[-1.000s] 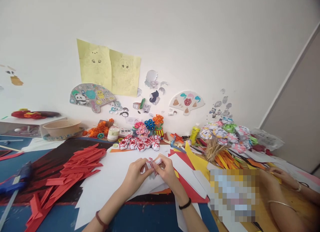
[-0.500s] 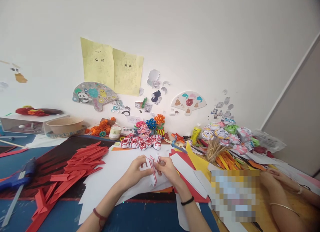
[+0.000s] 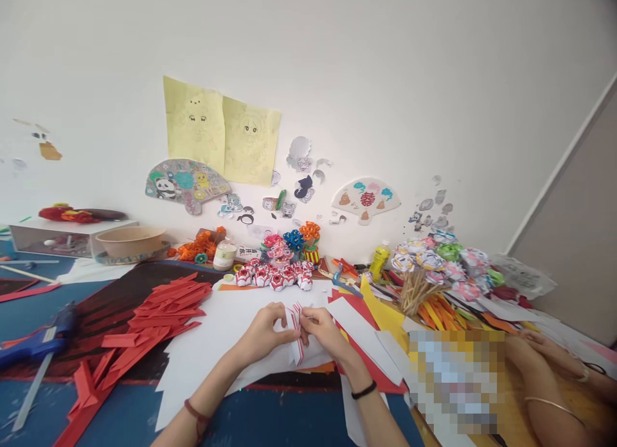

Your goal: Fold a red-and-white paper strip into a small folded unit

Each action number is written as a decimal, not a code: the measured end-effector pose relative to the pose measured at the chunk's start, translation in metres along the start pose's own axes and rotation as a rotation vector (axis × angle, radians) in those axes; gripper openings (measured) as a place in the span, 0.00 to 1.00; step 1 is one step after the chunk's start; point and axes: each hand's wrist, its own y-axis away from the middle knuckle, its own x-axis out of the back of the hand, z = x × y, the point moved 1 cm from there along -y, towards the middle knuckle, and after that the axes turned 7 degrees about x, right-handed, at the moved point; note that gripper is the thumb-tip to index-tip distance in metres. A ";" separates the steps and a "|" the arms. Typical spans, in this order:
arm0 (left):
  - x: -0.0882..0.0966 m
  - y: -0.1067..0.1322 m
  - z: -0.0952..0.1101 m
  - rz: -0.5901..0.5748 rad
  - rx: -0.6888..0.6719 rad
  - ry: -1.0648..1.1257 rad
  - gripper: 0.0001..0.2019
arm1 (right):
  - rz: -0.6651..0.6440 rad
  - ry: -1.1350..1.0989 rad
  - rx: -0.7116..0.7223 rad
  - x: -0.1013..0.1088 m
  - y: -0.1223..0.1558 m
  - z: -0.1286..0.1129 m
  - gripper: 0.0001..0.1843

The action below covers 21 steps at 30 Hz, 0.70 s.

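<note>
Red-striped paper piece [image 3: 297, 345] sits between both hands, its lower end hanging below the fingers. Left hand [image 3: 263, 335] pinches its left edge, fingers curled. Right hand [image 3: 326, 331] pinches the right edge, thumb on top. The upper folds are mostly hidden by the fingertips, so their shape is unclear. White sheets [image 3: 212, 350] lie beneath, red strips [image 3: 159, 312] well left of the left hand. A pixelated block covers what lies right of the right hand.

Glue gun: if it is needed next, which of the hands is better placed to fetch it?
Left, probably. The blue glue gun lies far to the left, on the side of the left hand; the right hand would have to cross over. Both pinch the red-and-white paper piece.
</note>
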 end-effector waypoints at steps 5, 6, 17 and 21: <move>-0.002 0.001 -0.006 0.036 0.033 -0.054 0.13 | -0.009 0.068 0.001 -0.001 0.000 0.002 0.26; -0.003 0.000 -0.007 0.044 0.039 -0.075 0.13 | -0.004 0.072 -0.007 -0.002 0.000 0.004 0.26; -0.008 0.000 -0.008 0.149 0.024 -0.347 0.11 | 0.099 0.178 0.036 -0.005 -0.001 0.006 0.25; -0.006 0.004 -0.004 0.175 0.049 -0.394 0.12 | 0.107 0.224 0.061 -0.007 -0.001 0.006 0.25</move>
